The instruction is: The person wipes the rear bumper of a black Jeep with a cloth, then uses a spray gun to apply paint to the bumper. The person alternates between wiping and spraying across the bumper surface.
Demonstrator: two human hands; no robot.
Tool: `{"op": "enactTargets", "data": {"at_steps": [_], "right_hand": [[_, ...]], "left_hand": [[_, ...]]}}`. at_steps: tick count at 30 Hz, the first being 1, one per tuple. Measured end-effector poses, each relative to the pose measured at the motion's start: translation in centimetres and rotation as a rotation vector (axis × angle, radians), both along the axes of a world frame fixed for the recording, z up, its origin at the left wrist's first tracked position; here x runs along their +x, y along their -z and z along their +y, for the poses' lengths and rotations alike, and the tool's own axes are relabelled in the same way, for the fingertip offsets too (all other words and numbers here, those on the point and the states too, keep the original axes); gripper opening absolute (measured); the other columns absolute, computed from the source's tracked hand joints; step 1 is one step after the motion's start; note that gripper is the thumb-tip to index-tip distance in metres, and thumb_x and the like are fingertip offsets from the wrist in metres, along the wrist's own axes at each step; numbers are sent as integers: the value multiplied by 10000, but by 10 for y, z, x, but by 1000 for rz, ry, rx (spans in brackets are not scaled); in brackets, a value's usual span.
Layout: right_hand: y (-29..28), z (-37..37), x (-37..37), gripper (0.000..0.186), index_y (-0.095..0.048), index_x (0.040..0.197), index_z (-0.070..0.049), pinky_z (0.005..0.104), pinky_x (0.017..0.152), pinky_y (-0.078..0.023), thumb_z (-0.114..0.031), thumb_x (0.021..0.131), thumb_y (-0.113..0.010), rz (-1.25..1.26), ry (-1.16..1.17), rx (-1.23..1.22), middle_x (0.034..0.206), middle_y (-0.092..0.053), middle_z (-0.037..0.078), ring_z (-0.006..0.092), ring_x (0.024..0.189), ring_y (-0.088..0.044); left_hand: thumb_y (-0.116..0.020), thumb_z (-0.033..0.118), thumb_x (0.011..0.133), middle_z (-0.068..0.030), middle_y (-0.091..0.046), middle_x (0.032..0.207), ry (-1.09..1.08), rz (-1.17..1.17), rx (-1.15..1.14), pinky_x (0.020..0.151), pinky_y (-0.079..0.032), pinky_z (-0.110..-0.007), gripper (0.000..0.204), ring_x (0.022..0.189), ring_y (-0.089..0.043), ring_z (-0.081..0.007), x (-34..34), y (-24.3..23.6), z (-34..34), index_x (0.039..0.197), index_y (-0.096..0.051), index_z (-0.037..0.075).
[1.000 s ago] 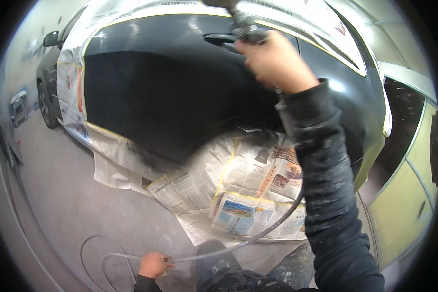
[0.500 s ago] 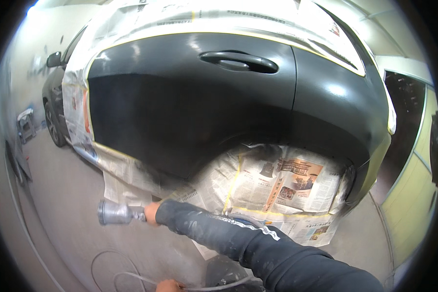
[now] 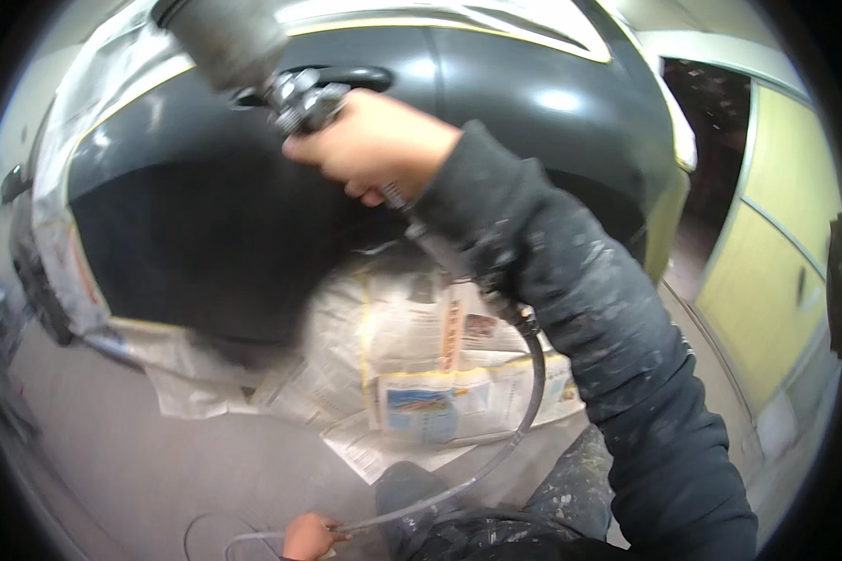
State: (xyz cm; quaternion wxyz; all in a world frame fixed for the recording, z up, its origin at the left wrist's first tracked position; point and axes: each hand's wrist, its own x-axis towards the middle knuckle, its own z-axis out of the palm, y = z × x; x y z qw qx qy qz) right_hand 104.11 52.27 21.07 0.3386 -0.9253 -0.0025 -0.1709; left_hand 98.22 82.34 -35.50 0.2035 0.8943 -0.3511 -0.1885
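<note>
At the bottom edge of the view, the left hand [image 3: 307,537] is curled shut around a thin clear air hose [image 3: 524,411], pinching it low near the grey concrete floor [image 3: 150,458]. Beside that hand the person's dark, paint-flecked trouser knee [image 3: 412,491] juts into view. From the left hand the hose runs rightward along the floor, then loops up in a wide curve in front of the masked wheel and climbs to the base of the spray gun.

Higher and closer to the lens, the right forearm in a dark, paint-speckled sleeve [image 3: 617,374] reaches up from the lower right. The right hand [image 3: 374,150] is closed tight on the grip of a metal spray gun with a grey cup on top [image 3: 253,56]; the fingers wrap the handle fully, and whether the trigger is pressed cannot be told. The gun sits raised at the top of the view, just in front of the car's door handle [image 3: 355,77].

Behind the hands, sheets of newspaper held with yellow tape [image 3: 430,374] cover the wheel and wheel arch. Beyond that stands the dark grey car body panel [image 3: 206,224], with more paper masking along its windows and lower edge. Farthest right is a yellow-green wall with panels [image 3: 776,243].
</note>
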Motion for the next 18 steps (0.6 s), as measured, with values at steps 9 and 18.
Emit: {"op": "enactTargets", "data": {"at_steps": [9,18], "right_hand": [[-31,-188,-220,257,-557,895,-138,190,403,-324,-333,1032,-654,-286,404,489,737,-528,-45,16,471,-359],[32,-367,-378,263,-531,943,-137,203,401,-305,-362,1069,-580,-449,274,1004,733,-486,-47,36,481,-365]], "left_hand": [[-772,261,828,-247,-725,865,100,114,18,692,-539,-468,264,764,-698,-398,17,-42,-53,951,-788,28],[-694,245,906,-229,-735,1098,209,216,-43,875,-542,-451,319,996,-701,-372,32,-26,-71,1146,-757,43]]}}
